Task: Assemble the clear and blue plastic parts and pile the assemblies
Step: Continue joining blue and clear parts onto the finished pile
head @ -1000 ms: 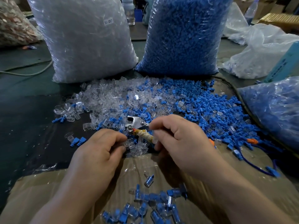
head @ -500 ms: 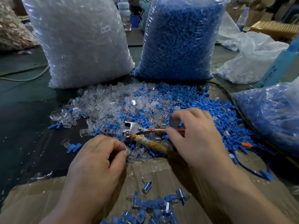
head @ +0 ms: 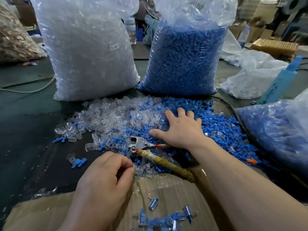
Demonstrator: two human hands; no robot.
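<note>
Blue parts (head: 216, 124) and clear parts (head: 108, 117) lie mixed in a loose heap. Right hand (head: 181, 129) rests on the blue ones, fingers spread; left hand (head: 106, 177) pinches a clear piece (head: 135, 167) beside the pliers (head: 140, 143). Finished assemblies (head: 158, 219) sit piled on cardboard (head: 166, 189) nearest the person.

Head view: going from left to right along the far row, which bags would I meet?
Speckled sack at the left edge → bag of clear parts → bag of blue parts → crumpled clear plastic bags.
</note>
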